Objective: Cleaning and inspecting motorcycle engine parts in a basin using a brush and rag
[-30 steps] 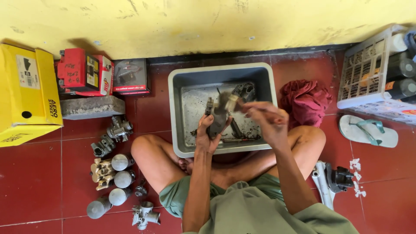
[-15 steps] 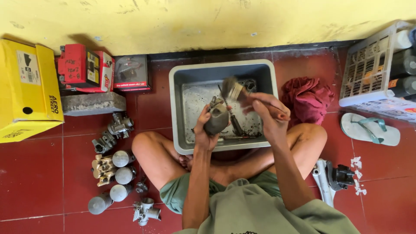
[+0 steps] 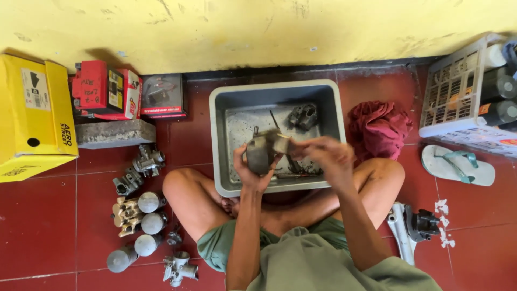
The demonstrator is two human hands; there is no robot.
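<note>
Red tile floor [image 3: 37,237], viewed from above; entries run left to right.

Yellow carton [image 3: 32,113], at 9 o'clock of the frame, against the yellow wall [image 3: 258,32].

Red boxes [image 3: 105,91], two, at 10 o'clock, just beside a dark box [image 3: 163,96] with a clear front. A grey concrete block [image 3: 114,133] lies at their 6 o'clock.

Loose carburettor parts [image 3: 142,210], grey and brass-coloured, spread over the floor at 8 o'clock, near the person's left knee.

Left hand [image 3: 253,170], centre frame, fingers curled around a grey metal carburettor body [image 3: 261,152], held upright above the near part of the tub.

Grey plastic tub [image 3: 274,89], at 12 o'clock of the hands, between the knees and the wall. Inside: another grey metal part [image 3: 303,116] at the far right corner, and thin tools at the near wall, too blurred to identify.

Right hand [image 3: 328,156], blurred, at 3 o'clock of the carburettor body, fingers bent toward its upper end; whether it grips anything cannot be told.

Crumpled red rag [image 3: 378,129], just beside the tub at 3 o'clock.

Metal bracket part [image 3: 412,229], at 4 o'clock, by the right knee.

Pale sandal [image 3: 458,166], at 3 o'clock.

White crate [image 3: 458,91] holding dark spray cans [image 3: 498,99], at 2 o'clock.
</note>
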